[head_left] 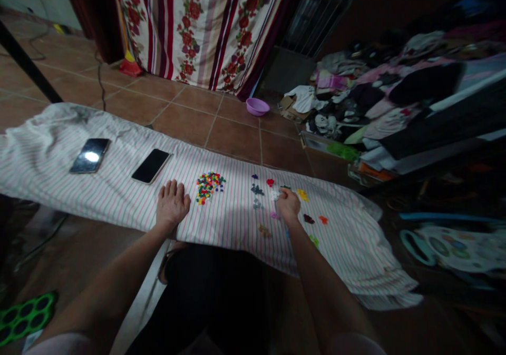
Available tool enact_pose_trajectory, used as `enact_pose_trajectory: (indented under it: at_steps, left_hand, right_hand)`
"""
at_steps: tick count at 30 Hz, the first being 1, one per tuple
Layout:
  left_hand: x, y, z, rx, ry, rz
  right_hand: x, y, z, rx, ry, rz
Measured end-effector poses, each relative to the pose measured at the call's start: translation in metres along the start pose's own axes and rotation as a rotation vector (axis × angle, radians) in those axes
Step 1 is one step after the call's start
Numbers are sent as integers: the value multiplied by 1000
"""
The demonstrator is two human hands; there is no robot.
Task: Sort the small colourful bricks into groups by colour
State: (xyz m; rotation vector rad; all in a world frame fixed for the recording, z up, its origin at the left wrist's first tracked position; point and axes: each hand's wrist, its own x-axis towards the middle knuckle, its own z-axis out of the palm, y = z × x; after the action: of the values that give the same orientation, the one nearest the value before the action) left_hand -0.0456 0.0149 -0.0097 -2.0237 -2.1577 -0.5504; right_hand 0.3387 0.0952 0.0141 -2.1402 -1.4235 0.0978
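My left hand (171, 203) lies flat on the striped cloth (118, 197), fingers stretched out and nothing under them that I can see. Just right of it is a mixed heap of small coloured pieces (210, 185), too small to name exactly. My right hand (288, 205) is closed in a pinch beside a little white pile (274, 194); whatever its fingertips hold is hidden. Around it are single-colour piles: red (270, 182), dark grey (257, 189), yellow (302, 195), dark brown (309, 218), orange (323, 220), tan (263, 230) and lime green (313, 240). My right hand partly covers a green pile.
Two phones (151, 166) lie on the cloth at the left, one reflecting light. Beyond the far edge, a purple basin (257, 107) stands on the tiled floor before a flowered curtain (197, 28). Clothes (356, 91) are heaped at the right. A green holed tray (26, 315) is at lower left.
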Motion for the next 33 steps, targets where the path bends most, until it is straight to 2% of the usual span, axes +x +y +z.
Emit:
enact_pose_trajectory:
  at_steps: [3,6,14,16,19,26,33]
  left_hand:
    - [0,0,0,-10,2,-2]
    - [-1,0,1,18,11,-2]
    - [-1,0,1,32,-1,6]
    - [0,0,1,15,1,-1]
    - [-1,1,1,-16,-2,-13]
    - [0,2,-3,15,-10,-6]
    - [0,2,-2,-10,5,-10]
  right_hand:
    - [-3,-17,2,71,9,-87]
    - [-13,-43,8,166,-34,-207]
    - [-75,-122,48,373,-340,-537]
    - [-91,-138,59,353,-418,-579]
    - [-107,-156,71,243,-461,-624]
    - [-116,-180,78,65,-483,-659]
    - [-114,-176,80,101,-446,-606]
